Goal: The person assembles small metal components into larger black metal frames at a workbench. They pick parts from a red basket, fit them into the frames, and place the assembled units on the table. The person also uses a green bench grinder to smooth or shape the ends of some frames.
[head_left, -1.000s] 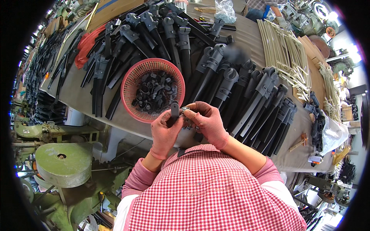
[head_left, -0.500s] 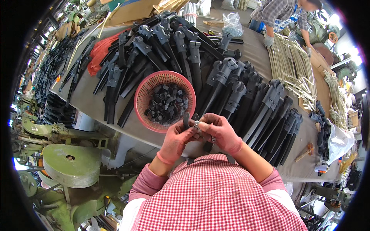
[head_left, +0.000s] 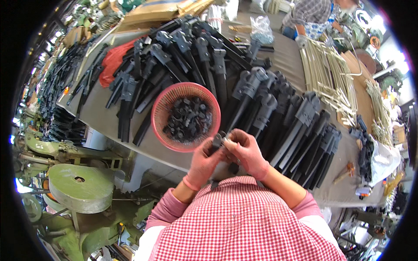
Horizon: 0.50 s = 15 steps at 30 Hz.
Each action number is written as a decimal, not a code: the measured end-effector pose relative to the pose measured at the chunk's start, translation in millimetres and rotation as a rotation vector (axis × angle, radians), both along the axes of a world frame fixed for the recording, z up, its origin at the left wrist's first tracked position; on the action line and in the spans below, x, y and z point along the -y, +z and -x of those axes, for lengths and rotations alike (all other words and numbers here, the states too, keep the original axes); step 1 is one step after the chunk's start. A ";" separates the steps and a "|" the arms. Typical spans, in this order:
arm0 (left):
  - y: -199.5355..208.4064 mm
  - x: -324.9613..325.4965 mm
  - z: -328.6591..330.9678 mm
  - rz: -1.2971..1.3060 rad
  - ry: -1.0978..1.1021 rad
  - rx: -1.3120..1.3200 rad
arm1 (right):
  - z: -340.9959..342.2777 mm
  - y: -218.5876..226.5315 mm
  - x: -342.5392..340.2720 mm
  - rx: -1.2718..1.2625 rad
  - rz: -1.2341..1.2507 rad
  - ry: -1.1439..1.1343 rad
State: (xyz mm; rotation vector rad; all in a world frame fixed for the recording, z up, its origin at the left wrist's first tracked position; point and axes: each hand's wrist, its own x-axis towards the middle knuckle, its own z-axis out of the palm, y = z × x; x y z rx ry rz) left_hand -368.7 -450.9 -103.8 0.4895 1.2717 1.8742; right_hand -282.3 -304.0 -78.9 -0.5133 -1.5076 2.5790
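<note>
Both hands meet in front of my apron, just beyond the near table edge, and wear reddish, stained gloves. My left hand (head_left: pixel 203 163) pinches a small black clamp-like part (head_left: pixel 217 140) between thumb and fingers. Against it, the closed fingertips of my right hand (head_left: pixel 249 154) press from the side; what they hold is too small and blurred to name. Right beyond my left hand stands a red plastic basket (head_left: pixel 156 126), holding many small black parts (head_left: pixel 187 117) like the one in my fingers.
Black tubes with grey joint heads (head_left: pixel 261 108) lie in heaps beyond and right of the basket. Light rods (head_left: pixel 326 74) are stacked at the far right, near a co-worker (head_left: pixel 307 17). A hammer (head_left: pixel 345 172) lies at the right. Green machinery (head_left: pixel 80 185) stands left of the table.
The black part has turned and sits lower in my left fingers. Shiny metal bits seen between my hands are now hidden. The co-worker has shifted, and a rod there now sticks out.
</note>
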 end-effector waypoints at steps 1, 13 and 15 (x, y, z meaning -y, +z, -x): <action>-0.8 0.4 0.4 0.026 -0.014 -0.069 | 0.7 0.4 1.0 0.022 0.020 -0.007; -0.7 4.4 13.7 0.119 0.008 -0.271 | -5.3 4.2 -6.4 0.183 -0.108 0.122; 1.7 2.0 8.8 0.086 0.034 -0.054 | -4.5 5.4 -7.0 0.168 -0.064 0.120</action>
